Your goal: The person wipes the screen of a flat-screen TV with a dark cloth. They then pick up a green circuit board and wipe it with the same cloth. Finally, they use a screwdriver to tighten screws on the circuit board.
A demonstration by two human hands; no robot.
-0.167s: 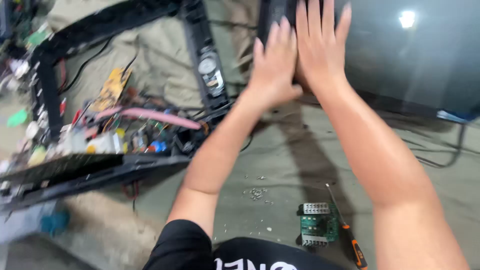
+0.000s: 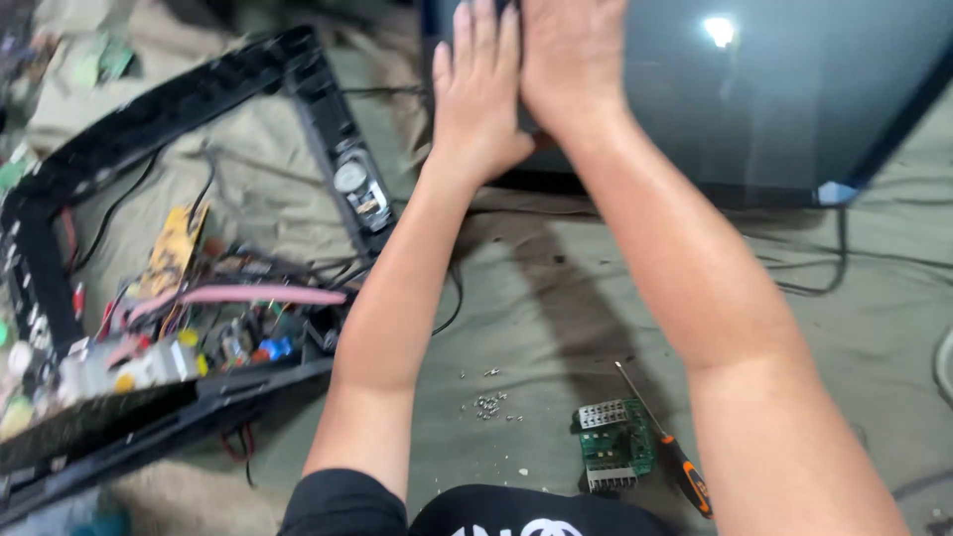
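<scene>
The left hand lies flat and open, fingers straight and pressed together, its palm against the near left corner of a large dark glass screen at the far right of the scene. The right hand is also open and flat, laid on the same corner just to the right of the left hand, the two hands touching side by side; its fingertips run out of view at the top. The screen rests tilted on a grey-green cloth floor covering, with a bright lamp reflected in its glass.

To the left lies an empty black plastic frame with a small round speaker fixed to its right bar. At the frame's near left end sits a clutter of circuit boards and coloured wires. Nearer, between the forearms, a few small screws are scattered on the cloth. Just right of them lie a small green circuit board and a screwdriver with an orange and black handle, close together.
</scene>
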